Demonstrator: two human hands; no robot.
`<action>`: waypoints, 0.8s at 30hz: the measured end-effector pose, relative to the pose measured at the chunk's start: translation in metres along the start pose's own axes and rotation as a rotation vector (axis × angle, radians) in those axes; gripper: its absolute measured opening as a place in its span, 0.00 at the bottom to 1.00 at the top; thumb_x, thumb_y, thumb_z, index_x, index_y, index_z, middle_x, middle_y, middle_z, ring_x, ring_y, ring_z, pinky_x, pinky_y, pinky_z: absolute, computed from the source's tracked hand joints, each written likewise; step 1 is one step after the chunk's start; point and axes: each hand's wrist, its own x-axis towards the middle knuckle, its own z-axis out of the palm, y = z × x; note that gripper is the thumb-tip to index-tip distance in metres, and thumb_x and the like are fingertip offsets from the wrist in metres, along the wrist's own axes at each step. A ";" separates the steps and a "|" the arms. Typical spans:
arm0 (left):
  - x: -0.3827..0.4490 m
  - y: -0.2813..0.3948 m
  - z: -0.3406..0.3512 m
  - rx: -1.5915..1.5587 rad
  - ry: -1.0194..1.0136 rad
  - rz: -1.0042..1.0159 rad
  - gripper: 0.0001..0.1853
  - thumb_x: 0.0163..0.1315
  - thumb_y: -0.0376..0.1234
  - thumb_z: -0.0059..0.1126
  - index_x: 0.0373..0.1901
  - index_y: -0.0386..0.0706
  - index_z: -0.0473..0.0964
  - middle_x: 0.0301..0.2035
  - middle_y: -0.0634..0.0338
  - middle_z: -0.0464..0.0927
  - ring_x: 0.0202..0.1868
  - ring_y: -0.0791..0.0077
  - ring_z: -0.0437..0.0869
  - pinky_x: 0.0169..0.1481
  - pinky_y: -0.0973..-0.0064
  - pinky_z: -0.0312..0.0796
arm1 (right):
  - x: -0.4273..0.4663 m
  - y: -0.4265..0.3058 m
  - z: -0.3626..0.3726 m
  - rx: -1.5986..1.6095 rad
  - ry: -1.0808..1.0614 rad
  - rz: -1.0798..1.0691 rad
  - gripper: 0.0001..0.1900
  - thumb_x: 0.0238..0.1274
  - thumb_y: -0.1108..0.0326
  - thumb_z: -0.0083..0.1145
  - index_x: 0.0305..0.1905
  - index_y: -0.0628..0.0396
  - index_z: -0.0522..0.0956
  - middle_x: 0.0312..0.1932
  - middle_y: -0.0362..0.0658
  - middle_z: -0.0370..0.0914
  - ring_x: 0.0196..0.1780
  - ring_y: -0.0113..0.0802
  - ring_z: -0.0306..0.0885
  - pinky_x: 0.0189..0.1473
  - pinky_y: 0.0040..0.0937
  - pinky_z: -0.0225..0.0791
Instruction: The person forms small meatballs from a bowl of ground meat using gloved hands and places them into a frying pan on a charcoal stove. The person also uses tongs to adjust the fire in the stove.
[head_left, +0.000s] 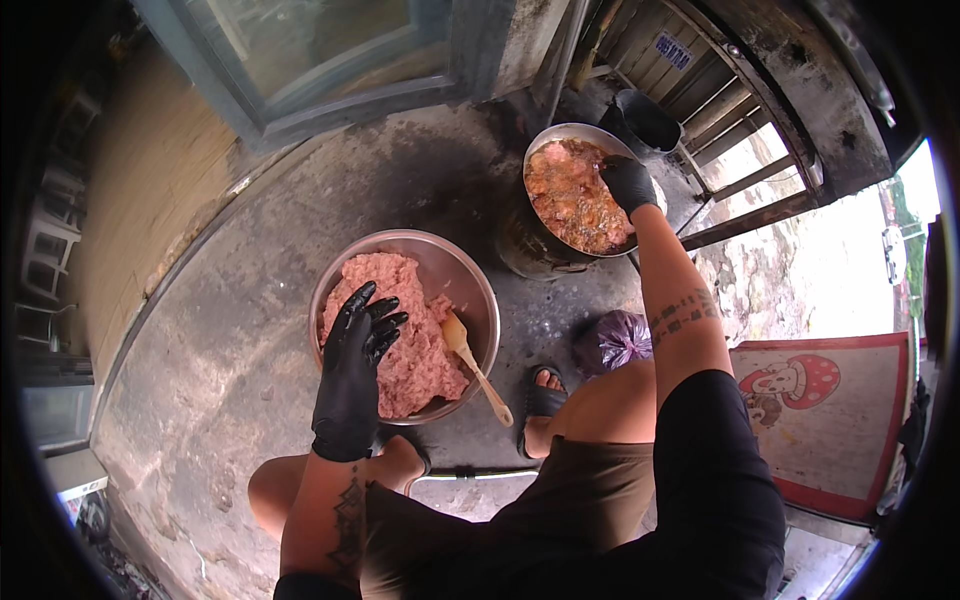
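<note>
My left hand (351, 367), in a black glove that looks wet at the fingers, is over a wide metal bowl (469, 289). Its fingers are spread and hold nothing. Pink minced meat (412, 337) fills much of the bowl. A spatula (474, 367) with a pale yellow blade leans on the right rim, its blade against the meat. Up and to the right, my black-gloved right hand (630, 184) reaches over the right rim of a large pot (541, 259). Bubbling oil with browned and pink meat pieces (577, 199) fills that pot. My right fingertips are hidden, so their grip is unclear.
Behind the pot stands a black bucket (649, 120), near a slatted wooden barrier (720, 112). A purple plastic bag (619, 341) lies beside my sandalled foot (545, 394). On the right is a red-edged panel (825, 427) with a mushroom drawing. A glazed frame (337, 97) borders the stained concrete floor (247, 285).
</note>
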 end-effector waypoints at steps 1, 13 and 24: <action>0.001 0.003 0.001 -0.007 0.024 0.009 0.24 0.82 0.38 0.38 0.72 0.36 0.65 0.60 0.50 0.76 0.60 0.67 0.81 0.68 0.70 0.71 | 0.000 -0.002 -0.005 -0.003 -0.007 0.012 0.15 0.62 0.58 0.62 0.49 0.52 0.87 0.47 0.56 0.86 0.50 0.54 0.85 0.56 0.46 0.77; -0.006 0.019 -0.053 -0.386 0.359 0.284 0.31 0.83 0.42 0.37 0.82 0.45 0.46 0.80 0.51 0.50 0.80 0.59 0.53 0.84 0.65 0.43 | -0.151 -0.286 -0.008 0.513 -0.808 -0.862 0.14 0.67 0.58 0.66 0.50 0.52 0.87 0.44 0.49 0.88 0.48 0.43 0.87 0.55 0.37 0.76; -0.029 0.046 -0.075 -0.385 0.332 0.315 0.39 0.78 0.50 0.46 0.81 0.36 0.50 0.80 0.48 0.51 0.81 0.60 0.52 0.84 0.66 0.43 | -0.212 -0.399 0.028 0.269 -0.769 -0.722 0.19 0.55 0.57 0.70 0.50 0.53 0.85 0.51 0.52 0.83 0.54 0.50 0.83 0.60 0.45 0.74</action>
